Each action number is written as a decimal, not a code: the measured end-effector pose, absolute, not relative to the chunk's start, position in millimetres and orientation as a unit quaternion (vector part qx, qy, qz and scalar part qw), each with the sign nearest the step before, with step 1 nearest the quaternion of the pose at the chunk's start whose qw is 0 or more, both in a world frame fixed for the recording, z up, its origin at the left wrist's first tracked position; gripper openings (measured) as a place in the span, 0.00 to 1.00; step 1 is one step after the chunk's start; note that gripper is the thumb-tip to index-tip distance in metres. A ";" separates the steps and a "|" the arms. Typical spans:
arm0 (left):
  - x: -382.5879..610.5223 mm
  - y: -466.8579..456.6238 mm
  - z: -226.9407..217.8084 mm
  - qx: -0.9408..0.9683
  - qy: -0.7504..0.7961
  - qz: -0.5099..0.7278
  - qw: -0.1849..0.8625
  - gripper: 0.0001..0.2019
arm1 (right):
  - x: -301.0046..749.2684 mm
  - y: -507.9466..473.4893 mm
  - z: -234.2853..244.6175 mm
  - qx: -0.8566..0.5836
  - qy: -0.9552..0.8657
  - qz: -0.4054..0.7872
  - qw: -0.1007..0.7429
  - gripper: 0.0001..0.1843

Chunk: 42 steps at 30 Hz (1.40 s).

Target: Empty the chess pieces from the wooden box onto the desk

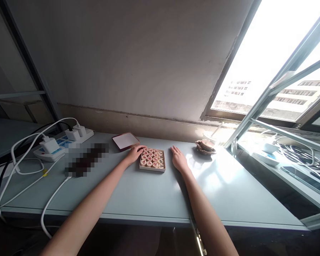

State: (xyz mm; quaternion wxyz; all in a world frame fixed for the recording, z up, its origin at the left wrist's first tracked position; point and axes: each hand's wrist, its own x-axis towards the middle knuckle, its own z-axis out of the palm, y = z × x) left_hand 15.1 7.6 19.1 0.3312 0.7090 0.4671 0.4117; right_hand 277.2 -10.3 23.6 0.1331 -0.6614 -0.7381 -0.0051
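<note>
Several fingers of the left hand [133,155] bend at the far left corner of a shallow box [152,169]; whether they grip its edge or merely touch it, I cannot tell. The right hand [179,160] is loose and holds nothing, palm down on the grey desk [146,199], fingers pointing away from the person, just beside the box's right side.

The box sits between the two hands, filled with round wooden pieces [155,164] in four rows of four. Most carry red characters, while those in the right-hand column are dark. Just beyond the left hand lies the lid [125,140], pale inside facing up.

Farther out on the right, a brown ornament [206,147] sits near the desk's far edge in strong glare. Over on the left, white chargers [49,144] stand in power strips [59,142], with white cables [12,156] looping over the desk's front edge; a dark thing near them is too blurred to make out. Behind everything rises a grey wall [133,60], with a bright window [250,71] to the right.
</note>
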 end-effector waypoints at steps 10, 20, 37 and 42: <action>16.1 -2.4 30.3 0.712 0.451 0.392 0.368 0.15 | 294.8 -18.8 46.1 -0.654 -0.726 -0.046 0.209 0.23; 18.5 -12.3 41.6 0.730 0.423 0.360 0.398 0.16 | 243.2 -34.0 51.6 -0.475 -0.848 0.053 0.227 0.16; 14.7 -5.9 29.9 0.729 0.419 0.361 0.403 0.16 | 276.0 -24.5 52.9 -0.633 -0.724 -0.079 0.262 0.13; 14.6 -6.2 30.1 0.731 0.421 0.358 0.400 0.16 | 287.0 -27.1 57.8 -0.627 -0.737 -0.070 0.242 0.15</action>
